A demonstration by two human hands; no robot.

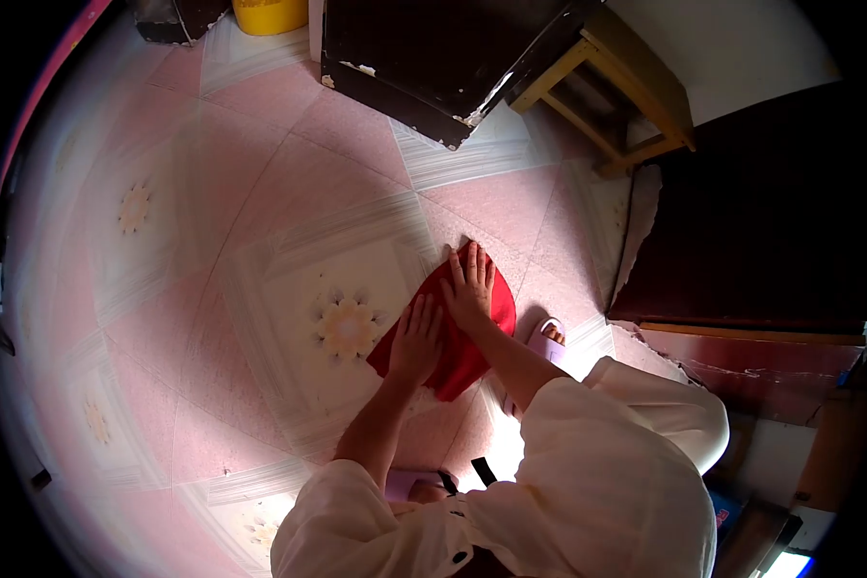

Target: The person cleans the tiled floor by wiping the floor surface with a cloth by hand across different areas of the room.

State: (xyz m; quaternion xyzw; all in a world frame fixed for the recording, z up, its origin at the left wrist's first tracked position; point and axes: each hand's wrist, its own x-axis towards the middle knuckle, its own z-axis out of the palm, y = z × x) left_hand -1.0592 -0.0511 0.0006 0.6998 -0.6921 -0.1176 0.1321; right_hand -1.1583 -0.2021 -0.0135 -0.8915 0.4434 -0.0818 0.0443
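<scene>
A red cloth (464, 358) lies spread on the patterned floor in front of my feet. My left hand (417, 340) rests flat on its left part, fingers stretched out and pointing away from me. Farther forward and to the right, my right hand (470, 289) presses flat on the cloth near its far corner, fingers apart. Both palms hide part of the fabric. Neither hand is closed round it.
Pink and white floor tiles (260, 183) surround the cloth. A dark cabinet (433, 58) and a wooden stool (636, 77) stand ahead. Dark red furniture (742, 222) is at right, a yellow container (270, 14) at the far left. My purple slipper (546, 339) is beside the cloth.
</scene>
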